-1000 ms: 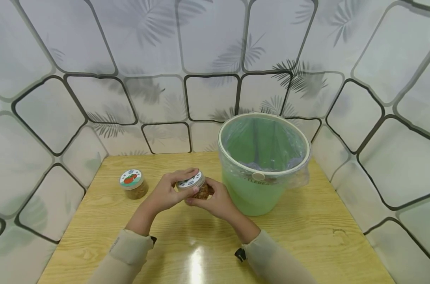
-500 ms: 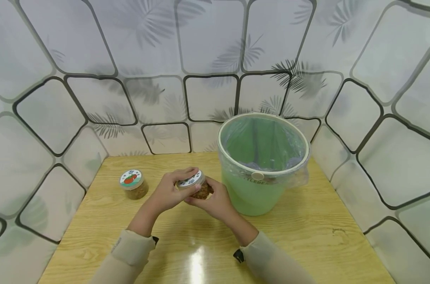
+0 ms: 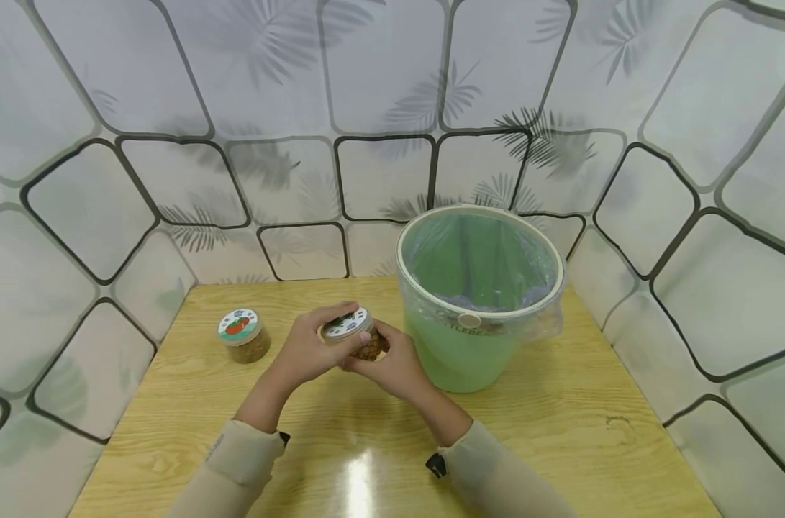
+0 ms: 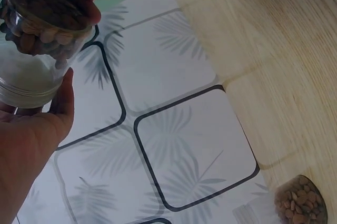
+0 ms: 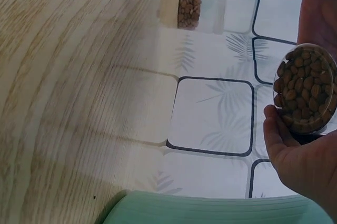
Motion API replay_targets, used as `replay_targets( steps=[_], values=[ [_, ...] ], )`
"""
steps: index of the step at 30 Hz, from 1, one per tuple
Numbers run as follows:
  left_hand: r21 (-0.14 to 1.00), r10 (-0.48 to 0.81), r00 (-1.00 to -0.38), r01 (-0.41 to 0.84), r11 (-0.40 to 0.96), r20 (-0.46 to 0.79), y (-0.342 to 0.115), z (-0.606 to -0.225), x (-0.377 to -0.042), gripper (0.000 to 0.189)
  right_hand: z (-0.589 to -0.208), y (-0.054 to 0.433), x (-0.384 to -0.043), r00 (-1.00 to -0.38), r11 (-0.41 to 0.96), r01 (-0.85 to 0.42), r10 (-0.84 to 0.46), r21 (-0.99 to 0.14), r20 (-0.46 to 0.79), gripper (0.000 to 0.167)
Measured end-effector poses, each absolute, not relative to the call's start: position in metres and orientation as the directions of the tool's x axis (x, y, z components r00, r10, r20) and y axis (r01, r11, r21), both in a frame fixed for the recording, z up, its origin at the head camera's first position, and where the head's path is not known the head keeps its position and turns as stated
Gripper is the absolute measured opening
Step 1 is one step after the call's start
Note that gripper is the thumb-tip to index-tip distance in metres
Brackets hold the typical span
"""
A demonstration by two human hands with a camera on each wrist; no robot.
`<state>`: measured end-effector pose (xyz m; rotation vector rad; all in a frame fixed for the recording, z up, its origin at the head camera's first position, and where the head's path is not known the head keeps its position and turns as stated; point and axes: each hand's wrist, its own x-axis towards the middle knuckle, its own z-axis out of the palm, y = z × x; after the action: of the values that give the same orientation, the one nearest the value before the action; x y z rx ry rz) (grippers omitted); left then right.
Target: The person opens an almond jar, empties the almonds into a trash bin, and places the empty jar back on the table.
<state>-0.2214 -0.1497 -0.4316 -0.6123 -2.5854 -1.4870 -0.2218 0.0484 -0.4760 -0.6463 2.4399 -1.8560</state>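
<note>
Head view: a lidded jar (image 3: 369, 350) of brown nuts is held tilted between both hands, at 7 o'clock from the centre. At its 9 o'clock side, the left hand (image 3: 311, 347) has its grip curled round the lid (image 3: 348, 327), spread only as wide as that lid; at 4 o'clock, the right hand (image 3: 397, 363) has its grip wrapped round the jar's lower part. Well away at 9 o'clock, a second jar (image 3: 250, 348) stands upright on the bench (image 3: 327, 446), capped and untouched. Near 3 o'clock stands a green bucket (image 3: 460, 363), already lined with clear plastic (image 3: 542, 325). Progress seems early: both jars are filled and neither is uncapped; whether the gripped lid is loosened, I cannot tell.
</note>
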Motion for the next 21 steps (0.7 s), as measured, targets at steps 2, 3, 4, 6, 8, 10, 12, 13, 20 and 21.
replay_targets(
  steps=[2,3,4,6,8,10,12,13,20,21],
  values=[
    [0.8,0.308,-0.904,0.41,0.438,0.295,-0.151,-0.431,-0.221,0.061,-0.476,0.05,-0.224,-0.91,0.183,-0.301,-0.349,-0.936,0.225,0.058],
    [0.798,0.318,-0.898,0.422,0.43,0.304,-0.152,-0.43,-0.221,0.062,-0.475,0.052,-0.225,-0.908,0.166,-0.287,-0.359,-0.943,0.213,0.058],
    [0.799,0.325,-0.893,0.43,0.42,0.31,-0.152,-0.43,-0.22,0.062,-0.475,0.053,-0.226,-0.908,0.152,-0.272,-0.368,-0.95,0.201,0.058],
    [0.805,0.34,-0.884,0.445,0.393,0.322,-0.154,-0.429,-0.22,0.061,-0.474,0.056,-0.228,-0.902,0.113,-0.239,-0.394,-0.964,0.178,0.06],
    [0.814,0.353,-0.873,0.457,0.359,0.336,-0.155,-0.429,-0.22,0.057,-0.472,0.06,-0.229,-0.893,0.078,-0.206,-0.422,-0.975,0.155,0.062],
    [0.82,0.368,-0.861,0.473,0.323,0.352,-0.156,-0.429,-0.22,0.053,-0.472,0.062,-0.231,-0.88,0.054,-0.19,-0.452,-0.98,0.145,0.064],
    [0.828,0.388,-0.845,0.488,0.278,0.368,-0.158,-0.429,-0.22,0.05,-0.472,0.064,-0.232,-0.865,0.037,-0.185,-0.481,-0.982,0.145,0.065],
    [0.831,0.401,-0.836,0.495,0.253,0.375,-0.158,-0.429,-0.221,0.049,-0.472,0.064,-0.232,-0.861,0.037,-0.185,-0.488,-0.982,0.143,0.065],
    [0.849,0.466,-0.807,0.492,0.191,0.363,-0.159,-0.426,-0.222,0.048,-0.472,0.067,-0.231,-0.843,0.03,-0.178,-0.521,-0.984,0.137,0.062],
    [0.848,0.468,-0.806,0.493,0.193,0.362,-0.159,-0.426,-0.222,0.048,-0.472,0.067,-0.231,-0.84,0.025,-0.176,-0.525,-0.984,0.137,0.062]
  ],
)
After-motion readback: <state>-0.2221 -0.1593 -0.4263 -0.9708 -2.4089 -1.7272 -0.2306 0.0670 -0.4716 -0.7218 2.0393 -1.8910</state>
